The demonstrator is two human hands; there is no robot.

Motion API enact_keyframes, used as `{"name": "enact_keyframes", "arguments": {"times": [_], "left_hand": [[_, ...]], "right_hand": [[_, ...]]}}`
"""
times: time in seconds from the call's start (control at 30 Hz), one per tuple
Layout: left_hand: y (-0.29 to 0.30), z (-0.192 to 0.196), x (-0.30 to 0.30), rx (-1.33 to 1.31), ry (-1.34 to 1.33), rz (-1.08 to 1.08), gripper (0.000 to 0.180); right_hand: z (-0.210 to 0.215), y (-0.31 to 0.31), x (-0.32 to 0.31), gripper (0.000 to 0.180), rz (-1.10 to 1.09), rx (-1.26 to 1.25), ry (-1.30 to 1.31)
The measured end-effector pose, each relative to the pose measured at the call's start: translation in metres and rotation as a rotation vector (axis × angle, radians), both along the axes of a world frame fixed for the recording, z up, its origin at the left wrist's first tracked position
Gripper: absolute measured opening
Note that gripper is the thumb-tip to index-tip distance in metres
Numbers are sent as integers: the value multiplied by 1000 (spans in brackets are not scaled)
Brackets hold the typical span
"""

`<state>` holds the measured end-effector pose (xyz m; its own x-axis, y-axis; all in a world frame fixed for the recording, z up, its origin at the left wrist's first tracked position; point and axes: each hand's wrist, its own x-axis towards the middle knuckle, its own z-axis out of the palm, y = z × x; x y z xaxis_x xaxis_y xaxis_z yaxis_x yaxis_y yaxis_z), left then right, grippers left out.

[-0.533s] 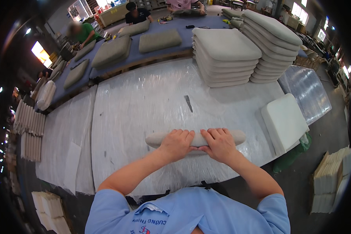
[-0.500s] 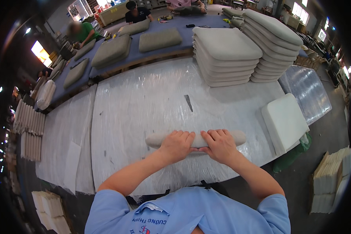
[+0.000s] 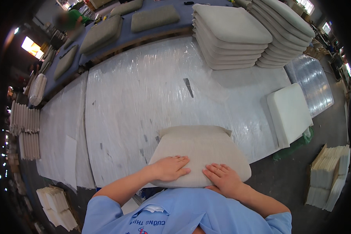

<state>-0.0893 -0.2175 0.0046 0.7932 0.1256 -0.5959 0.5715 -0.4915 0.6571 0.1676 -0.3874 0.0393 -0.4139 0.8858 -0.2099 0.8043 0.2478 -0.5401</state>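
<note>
A beige fabric-covered seat cushion [image 3: 199, 144] lies flat at the near edge of the plastic-wrapped table, against my body. Its far edge is straight, with small flaps of cloth sticking out at both corners. My left hand [image 3: 171, 168] rests palm down on the cushion's left part, fingers stretched out. On the right part lies my right hand [image 3: 224, 178], also flat with fingers extended; its thumb side is partly hidden. Neither hand grips anything.
Two tall stacks of pale cushions [image 3: 232, 27] stand at the far right of the table [image 3: 144, 89]. White foam pads [image 3: 294, 113] lie at its right edge. Grey-green cushions [image 3: 101, 35] sit on a blue bench beyond, where a person in green [image 3: 70, 19] is. Foam stacks [image 3: 327, 175] stand on the floor.
The cushion was held up edge-on in both hands; now it lies flat and nearer my body. Both hands have let go of its edge and spread out on its top.
</note>
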Motion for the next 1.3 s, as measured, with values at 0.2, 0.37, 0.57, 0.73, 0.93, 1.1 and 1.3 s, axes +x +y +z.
{"name": "enact_keyframes", "arguments": {"times": [0.2, 0.37, 0.57, 0.73, 0.93, 1.1, 1.3], "left_hand": [[7, -70, 9, 30, 155, -2, 90], [14, -109, 15, 70, 147, 73, 90], [34, -142, 37, 108, 210, 168, 86], [54, -174, 54, 92, 258, 204, 82], [65, -195, 65, 95, 263, 250, 80], [62, -211, 58, 200, 139, 296, 69], [70, -164, 19, 88, -114, 624, 42]], "right_hand": [[-46, 31, 11, 80, 13, -493, -27], [-117, 82, 12, 90, -25, -640, -140], [-175, 125, 10, 103, -102, -622, -196], [-197, 144, 14, 102, -130, -639, -151], [-215, 153, 18, 101, -134, -624, -133], [-239, 154, 17, 92, -193, -518, -74], [-227, 149, 58, 62, -558, -591, 453]]}}
